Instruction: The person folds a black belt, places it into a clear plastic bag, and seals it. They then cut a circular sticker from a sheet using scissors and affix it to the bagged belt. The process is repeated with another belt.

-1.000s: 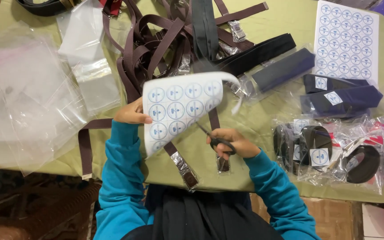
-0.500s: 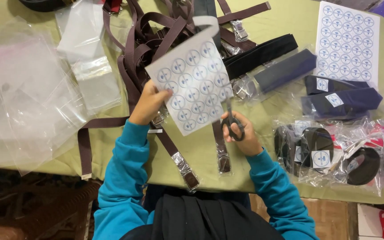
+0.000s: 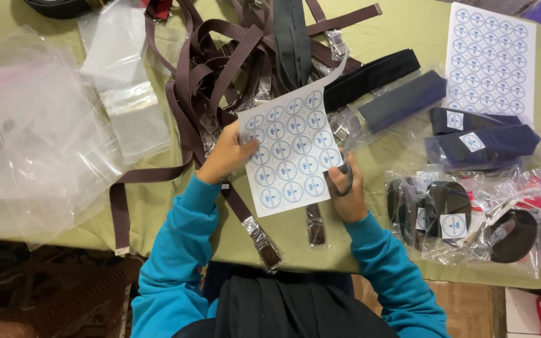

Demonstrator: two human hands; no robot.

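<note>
My left hand (image 3: 228,155) pinches the left edge of a white sheet of round blue stickers (image 3: 288,150), held flat above the table. At the sheet's right edge, my right hand (image 3: 345,191) grips a pair of black-handled scissors (image 3: 344,178), fingers through the loops; the blades are hidden behind the sheet. Under the sheet lies a tangle of brown webbing belts (image 3: 217,69) with metal buckles. Both sleeves are teal.
A full sticker sheet (image 3: 489,59) lies at the far right. Dark folded belts in clear bags (image 3: 480,141) and bagged rolled belts (image 3: 477,219) crowd the right side. Empty clear plastic bags (image 3: 39,138) pile up on the left of the green table (image 3: 158,213).
The sticker sheet, curled over a second ago, now lies flat and lower. My right hand with the scissors moved up to the sheet's right edge.
</note>
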